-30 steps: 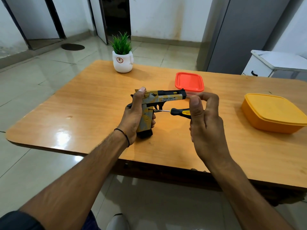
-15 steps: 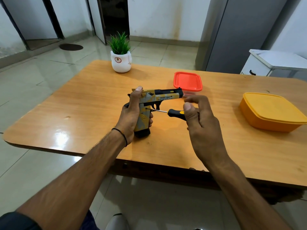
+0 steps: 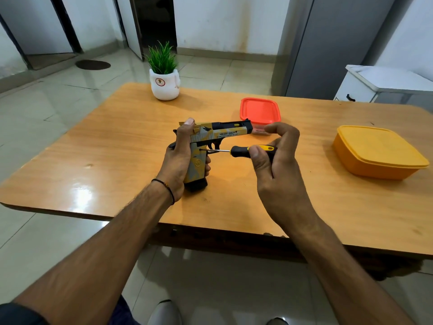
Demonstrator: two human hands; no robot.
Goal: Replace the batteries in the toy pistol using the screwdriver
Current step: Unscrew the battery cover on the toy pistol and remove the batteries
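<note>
one toy pistol (image 3: 220,133) stands butt-down mid tabletop (image 3: 117,160), left hand (image 3: 179,164) wrapped round its grip. right hand (image 3: 278,167) pinches the one screwdriver (image 3: 243,151), tip at the grip's side. two lidded tubs: red tub (image 3: 260,110) at 1 o'clock, orange tub (image 3: 377,152) at 3. one potted plant (image 3: 164,76) at 11.

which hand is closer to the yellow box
Right. The right hand, holding the screwdriver, is left of the yellow box; the left hand grips the toy pistol farther left.
</note>
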